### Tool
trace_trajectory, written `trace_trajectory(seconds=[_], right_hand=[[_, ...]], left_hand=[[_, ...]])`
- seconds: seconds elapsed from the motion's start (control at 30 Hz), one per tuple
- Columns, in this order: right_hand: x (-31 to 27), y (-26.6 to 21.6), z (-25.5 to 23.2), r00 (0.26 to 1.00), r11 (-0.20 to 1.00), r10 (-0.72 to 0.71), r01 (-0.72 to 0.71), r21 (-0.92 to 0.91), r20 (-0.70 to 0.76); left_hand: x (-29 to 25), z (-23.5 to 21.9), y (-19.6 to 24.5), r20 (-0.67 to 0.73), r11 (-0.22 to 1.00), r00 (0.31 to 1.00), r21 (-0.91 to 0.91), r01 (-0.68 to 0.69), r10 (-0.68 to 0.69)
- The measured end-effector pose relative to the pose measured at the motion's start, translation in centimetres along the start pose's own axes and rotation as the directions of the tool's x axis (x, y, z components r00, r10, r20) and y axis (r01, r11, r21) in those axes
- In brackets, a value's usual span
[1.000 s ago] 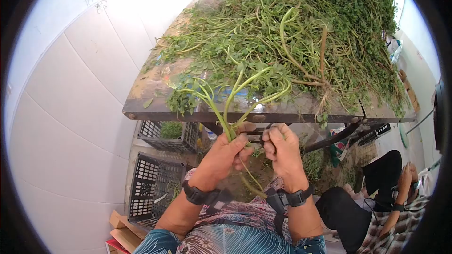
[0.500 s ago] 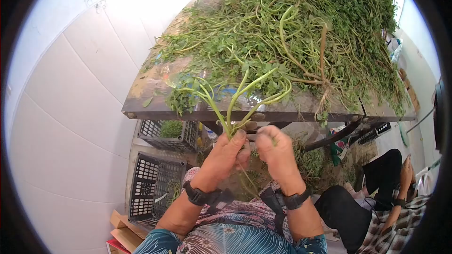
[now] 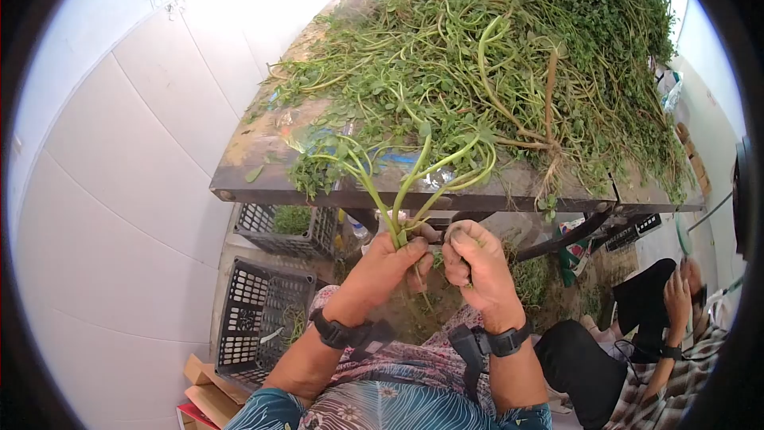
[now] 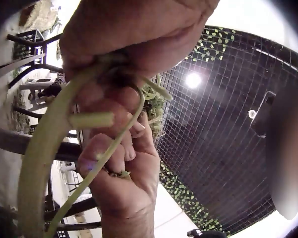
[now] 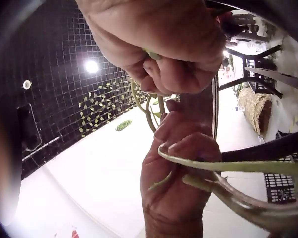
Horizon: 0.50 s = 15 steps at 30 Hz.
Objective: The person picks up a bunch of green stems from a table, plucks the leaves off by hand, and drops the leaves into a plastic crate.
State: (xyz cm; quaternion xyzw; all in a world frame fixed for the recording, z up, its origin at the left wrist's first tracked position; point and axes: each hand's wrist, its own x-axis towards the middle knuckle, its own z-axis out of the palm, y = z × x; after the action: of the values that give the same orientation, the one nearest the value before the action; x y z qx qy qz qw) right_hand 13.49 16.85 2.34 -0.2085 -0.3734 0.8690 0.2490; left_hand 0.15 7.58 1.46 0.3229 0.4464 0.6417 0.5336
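Note:
My left hand point(image 3: 388, 269) grips a bunch of leafy green stems point(image 3: 398, 205) near their lower ends, just before the table's front edge. Their tops fan out upward over the edge. Below the fist, a thick stem point(image 4: 37, 163) and a thin one point(image 4: 120, 135) hang down in the left wrist view. Close on the right, my right hand point(image 3: 480, 264) has its fingers curled in beside the bunch. Small green scraps point(image 5: 151, 53) poke out between those fingers in the right wrist view; the rest of them is hidden in the palm.
A big heap of greens point(image 3: 477, 56) covers much of the wooden table point(image 3: 259, 155). Two black crates, a lower one point(image 3: 237, 306) and an upper one point(image 3: 322, 240), stand at left below it. Cardboard point(image 3: 211, 394) lies nearby. Another person's hand point(image 3: 676, 299) shows at right.
My right hand, blurred and closer to the left hand half a second ago, has drawn a little to the right and down. The left hand keeps hold of the stems, slightly lower now.

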Motion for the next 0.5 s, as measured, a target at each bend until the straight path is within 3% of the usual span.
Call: trace_trajectory(seconds=[0.17,0.27,0.3,0.4,0.43,0.5], right_hand=[[0.0,0.7,-0.6,0.998,0.991,0.017,-0.01,0.132,-0.053],[-0.2,1.9,-1.4,0.997,0.988,0.071,-0.068,0.139,-0.019],[-0.6,2.0,-1.1,0.987,0.984,0.142,-0.133,0.122,-0.07],[-0.9,4.7,-3.9,0.961,0.929,0.27,-0.243,0.28,-0.061],[-0.9,5.3,-5.2,0.953,0.905,0.283,-0.228,0.359,-0.11],[-0.8,6.0,-7.9,0.92,0.842,0.33,-0.187,0.506,-0.21]], left_hand=[[-0.4,0.1,0.7,0.012,0.997,1.0,-0.08,0.014,-0.013],[-0.7,0.6,1.5,0.014,0.999,1.0,0.043,0.017,-0.018],[-0.8,1.0,1.7,0.015,0.999,0.999,-0.014,0.039,-0.039],[-1.1,1.4,2.6,0.019,0.999,0.999,0.032,0.038,-0.039],[-1.3,1.6,2.8,-0.029,0.999,0.999,0.031,0.041,-0.04],[-1.5,0.9,2.9,0.003,1.0,1.0,0.008,0.024,-0.024]])
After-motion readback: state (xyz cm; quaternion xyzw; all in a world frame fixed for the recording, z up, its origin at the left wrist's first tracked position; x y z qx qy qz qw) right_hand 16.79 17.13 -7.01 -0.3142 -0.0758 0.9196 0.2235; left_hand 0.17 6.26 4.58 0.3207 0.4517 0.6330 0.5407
